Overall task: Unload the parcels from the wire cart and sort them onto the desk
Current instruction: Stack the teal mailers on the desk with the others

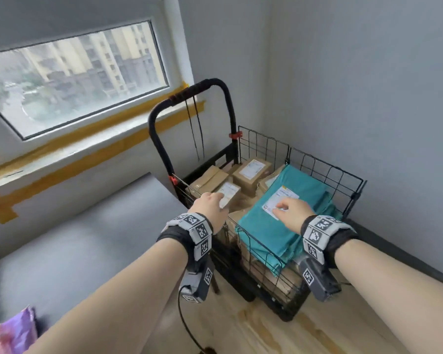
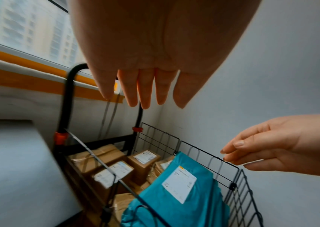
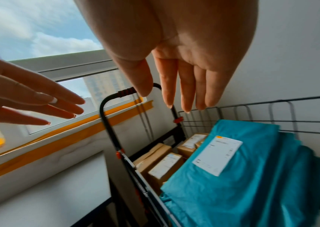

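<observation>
A grey counter [image 1: 92, 226] sits under a window [image 1: 69, 72] in a grey-walled corner. Beside it, the wire cart [image 1: 325, 172] holds cardboard parcels [image 1: 251, 172] and a teal mailer [image 1: 287, 213]. Left hand [image 1: 210, 206] and right hand [image 1: 293, 210] hover above, fingers straight, gripping nothing.

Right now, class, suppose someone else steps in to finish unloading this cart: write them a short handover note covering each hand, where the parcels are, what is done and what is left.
Left hand: open, fingers straight, above the brown boxes at the cart's left side, holding nothing.
Right hand: open, over the white label of the teal parcel, not gripping it.
Parcels: the teal parcel lies on top at the right of the wire cart; several labelled brown boxes sit beside and under it.
Done: the visible part of the desk carries no parcel from the cart.
Left: lift out the teal parcel, then the boxes, and sort them onto the desk.
</observation>
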The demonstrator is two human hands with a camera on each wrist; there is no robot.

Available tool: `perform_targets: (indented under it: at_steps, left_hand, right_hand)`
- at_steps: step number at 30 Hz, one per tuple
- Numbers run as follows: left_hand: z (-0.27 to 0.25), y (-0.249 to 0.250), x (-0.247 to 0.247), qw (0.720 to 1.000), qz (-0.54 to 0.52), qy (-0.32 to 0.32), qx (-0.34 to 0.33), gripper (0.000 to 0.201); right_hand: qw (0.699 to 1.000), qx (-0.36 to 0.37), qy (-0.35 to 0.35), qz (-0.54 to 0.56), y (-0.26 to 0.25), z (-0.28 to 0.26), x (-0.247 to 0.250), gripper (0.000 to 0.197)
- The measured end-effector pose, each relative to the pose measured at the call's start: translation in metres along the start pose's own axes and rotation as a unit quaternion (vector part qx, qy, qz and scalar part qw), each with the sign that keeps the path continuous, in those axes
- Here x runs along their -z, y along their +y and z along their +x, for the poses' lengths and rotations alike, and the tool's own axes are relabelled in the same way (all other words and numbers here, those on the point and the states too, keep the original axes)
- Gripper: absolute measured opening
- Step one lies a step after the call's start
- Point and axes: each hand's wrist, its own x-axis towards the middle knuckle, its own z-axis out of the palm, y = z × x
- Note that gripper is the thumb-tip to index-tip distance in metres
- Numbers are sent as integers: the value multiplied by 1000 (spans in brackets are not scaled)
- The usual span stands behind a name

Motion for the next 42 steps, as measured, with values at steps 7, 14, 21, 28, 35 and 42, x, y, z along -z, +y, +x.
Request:
perform_targets:
  at_steps: [7, 14, 21, 28, 35, 42]
  left_hand:
    - [80, 42, -20, 996, 26, -64, -61, 48]
    - [195, 65, -50, 983, 33, -150, -101, 43]
    - [289, 70, -112, 955, 45, -280, -90, 44]
    - [329, 58, -159, 933, 21, -354, -58, 40]
    - [347, 59, -159, 924, 84, -359, -103, 27]
    - [363, 42, -133, 923, -101, -370, 22, 17]
  right_hand:
    - [993, -103, 23, 49, 45, 44, 15, 42]
    - [960, -251, 61, 109, 89, 118, 15, 47]
    - [914, -371, 14, 165, 125, 176, -18, 45]
    - [863, -422, 20, 277, 134, 208, -53, 41]
    - [859, -433, 17, 272, 136, 217, -49, 38]
    - [805, -519, 32, 286, 133, 224, -46, 14]
